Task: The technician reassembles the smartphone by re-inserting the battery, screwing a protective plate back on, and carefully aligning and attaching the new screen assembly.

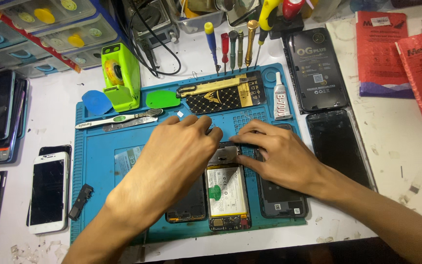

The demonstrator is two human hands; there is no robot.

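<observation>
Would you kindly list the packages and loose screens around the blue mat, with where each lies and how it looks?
Red padded envelopes: far right, flat, rectangular.
Black retail box: right of the mat's top, glossy.
Dark screen panel: below that box.
Black-and-gold package: mat's top edge.
White phone: left of mat, dark screen.

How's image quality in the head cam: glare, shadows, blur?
Head view: even overhead light, soft shadows under the left hand and right hand; mild glare on the white table at right; the opened phone and blue mat are sharp; storage bins at top left curve slightly from lens distortion.
</observation>
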